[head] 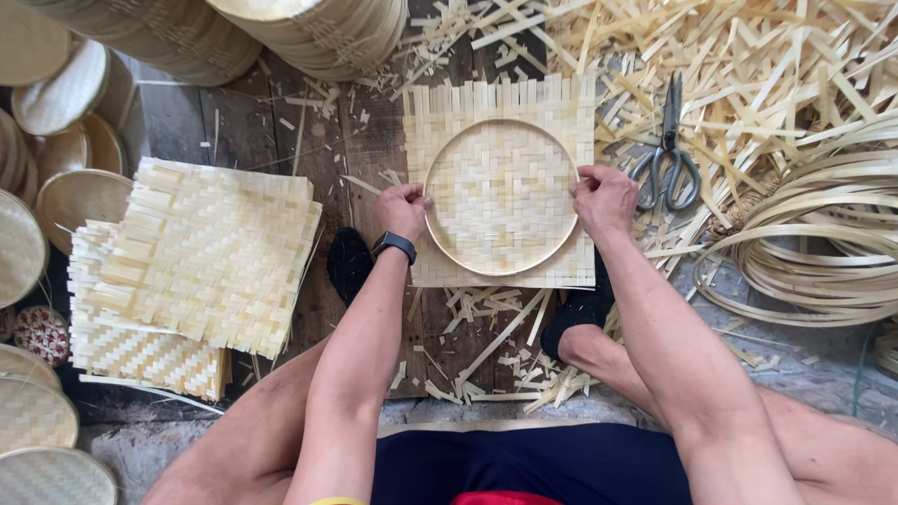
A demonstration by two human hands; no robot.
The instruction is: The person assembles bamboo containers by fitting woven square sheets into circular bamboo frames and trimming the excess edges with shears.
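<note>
On the wooden floor (pixel 234 122) between the feet, a pale square woven bamboo mat (pixel 500 112) lies flat under a round bamboo hoop (pixel 501 268). Left hand (pixel 402 210) and right hand (pixel 604 198) fingers curl closed on the hoop's opposite edges. Grey scissors (pixel 668 150) lie just right; stacked mats (pixel 201 262) left.

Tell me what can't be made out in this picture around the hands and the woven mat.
- Head view: fingertips of the left hand and right hand curl over the round hoop, so each grip on it is hidden.
- The feet are half covered by the square woven mat.
- The stacked round trays are cut off by the top edge.
- The scissors blades' tips blend into the loose strips.
</note>
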